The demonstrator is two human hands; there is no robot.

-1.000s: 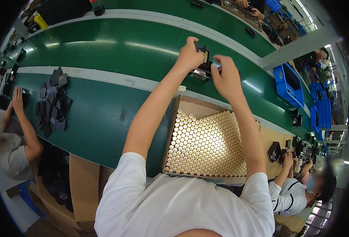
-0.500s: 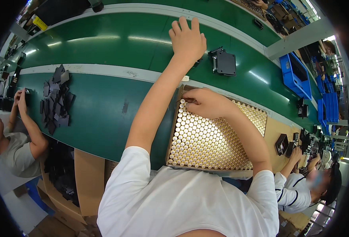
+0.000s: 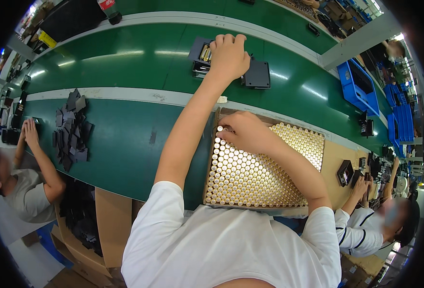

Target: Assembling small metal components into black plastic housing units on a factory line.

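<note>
My left hand (image 3: pixel 230 58) reaches over the far green belt, its fingers curled down onto a black battery-compartment device (image 3: pixel 200 70). Gold batteries (image 3: pixel 205 53) show in that device beside the fingers; the fingertips are hidden. Just right of the hand lies a second black square casing (image 3: pixel 256 75). My right hand (image 3: pixel 247 130) is bent over the far left corner of an open carton (image 3: pixel 206 182), thumb and fingers closed around batteries there; how many cannot be made out. Rows of upright batteries (image 3: pixel 250 177) fill the carton.
Dark flat pieces (image 3: pixel 70 129) are piled on the bench at left. Beyond the belt stands a bottle (image 3: pixel 109 10). Blue bins (image 3: pixel 358 89) sit at right. Co-workers' hands (image 3: pixel 30 133) work at left, others (image 3: pixel 361 187) at right. A carton (image 3: pixel 113 225) stands below the bench.
My left hand's outstretched fingers have curled down onto the device. The black casings have shifted left along the belt, and the batteries in one now show. My right hand stays at the carton's corner.
</note>
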